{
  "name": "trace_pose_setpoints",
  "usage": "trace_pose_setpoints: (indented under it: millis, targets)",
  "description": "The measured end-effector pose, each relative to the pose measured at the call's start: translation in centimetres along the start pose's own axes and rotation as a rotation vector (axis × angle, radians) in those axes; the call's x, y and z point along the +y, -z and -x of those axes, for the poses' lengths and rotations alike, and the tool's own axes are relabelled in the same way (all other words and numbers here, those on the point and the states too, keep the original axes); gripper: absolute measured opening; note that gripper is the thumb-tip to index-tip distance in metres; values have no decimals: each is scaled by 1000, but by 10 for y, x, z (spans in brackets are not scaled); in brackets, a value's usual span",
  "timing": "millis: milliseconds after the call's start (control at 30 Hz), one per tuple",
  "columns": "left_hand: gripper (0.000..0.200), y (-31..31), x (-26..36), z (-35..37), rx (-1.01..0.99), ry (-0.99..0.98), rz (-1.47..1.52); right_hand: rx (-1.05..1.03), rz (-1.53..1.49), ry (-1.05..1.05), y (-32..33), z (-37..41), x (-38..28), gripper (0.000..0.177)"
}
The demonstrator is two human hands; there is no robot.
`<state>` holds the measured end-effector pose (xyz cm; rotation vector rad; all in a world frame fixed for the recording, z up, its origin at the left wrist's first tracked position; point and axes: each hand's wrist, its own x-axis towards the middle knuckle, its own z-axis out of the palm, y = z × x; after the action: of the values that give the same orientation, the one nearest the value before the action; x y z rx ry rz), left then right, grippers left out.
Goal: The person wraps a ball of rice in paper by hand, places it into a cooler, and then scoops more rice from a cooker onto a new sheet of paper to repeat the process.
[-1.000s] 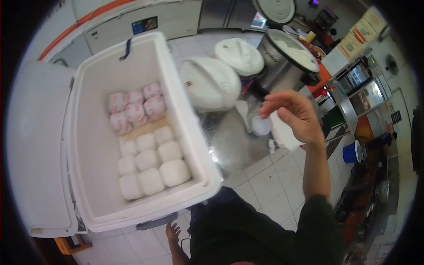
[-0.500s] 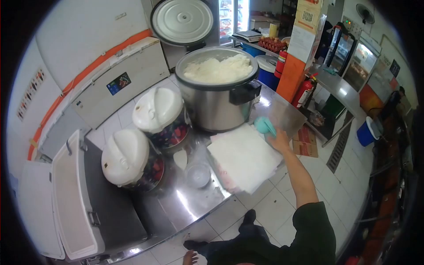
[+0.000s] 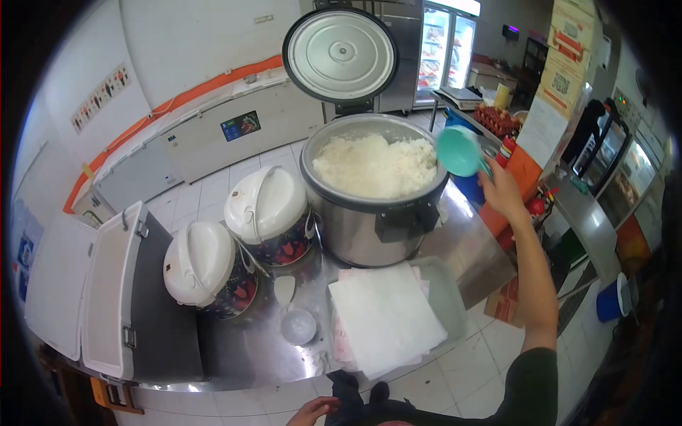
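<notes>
My right hand [image 3: 500, 186] is closed on the handle of a teal scoop [image 3: 459, 152], raised beside the right rim of the large steel rice cooker [image 3: 366, 231]. White rice [image 3: 373, 166] fills the cooker, and its round lid [image 3: 341, 53] stands open behind. In front of the cooker, a stack of white paper sheets [image 3: 387, 316] lies in a translucent tray [image 3: 449, 302]. My left hand [image 3: 315, 410] is low at the bottom edge, away from the table, with its fingers partly curled; whether it holds anything is unclear.
Two flowered rice cookers with white lids [image 3: 266, 206] [image 3: 199, 263] stand left on the steel table [image 3: 270, 355]. Near them are a white paddle [image 3: 284, 290] and a small clear bowl [image 3: 298, 327]. An open cooler box [image 3: 110, 298] stands farther left; an orange pillar [image 3: 522, 170] is at right.
My right hand has lifted the teal scoop from beside the paper up to the large cooker's rim. My left hand shows more at the bottom edge. The camera view has shifted.
</notes>
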<state>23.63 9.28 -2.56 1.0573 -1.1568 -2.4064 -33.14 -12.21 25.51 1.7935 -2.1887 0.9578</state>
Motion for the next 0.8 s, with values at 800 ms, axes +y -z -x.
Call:
trace_pose_setpoints:
  millis: [800]
  targets:
    - [71, 3, 84, -72, -116, -325, 113, -845, 902, 539, -126, -134, -198, 25]
